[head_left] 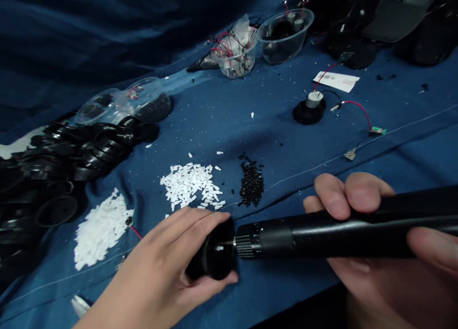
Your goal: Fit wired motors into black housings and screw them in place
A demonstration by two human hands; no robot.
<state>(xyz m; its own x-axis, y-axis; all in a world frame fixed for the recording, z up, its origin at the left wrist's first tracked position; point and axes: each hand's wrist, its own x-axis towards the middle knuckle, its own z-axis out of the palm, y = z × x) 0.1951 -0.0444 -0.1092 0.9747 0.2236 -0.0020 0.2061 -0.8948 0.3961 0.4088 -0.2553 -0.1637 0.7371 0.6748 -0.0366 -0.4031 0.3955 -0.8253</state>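
My left hand (157, 257) grips a black round plastic housing (218, 255), its open face turned toward the tool. A small white piece (219, 247) shows inside it. My right hand (365, 271) wraps around a black electric screwdriver (322, 238), whose thin metal bit reaches into the housing. Just beyond my hands lie a heap of small white plastic pieces (189, 185) and a heap of tiny black parts (251, 183). A second white heap (100, 231) sits left of my left hand.
A blue cloth (222, 114) covers the work surface. Black rings (67, 162) are piled at the left. Clear plastic bowls (284, 35) hold parts at the back. A small motor on a black base (309, 107) has a red wire running to a green circuit board (377, 130).
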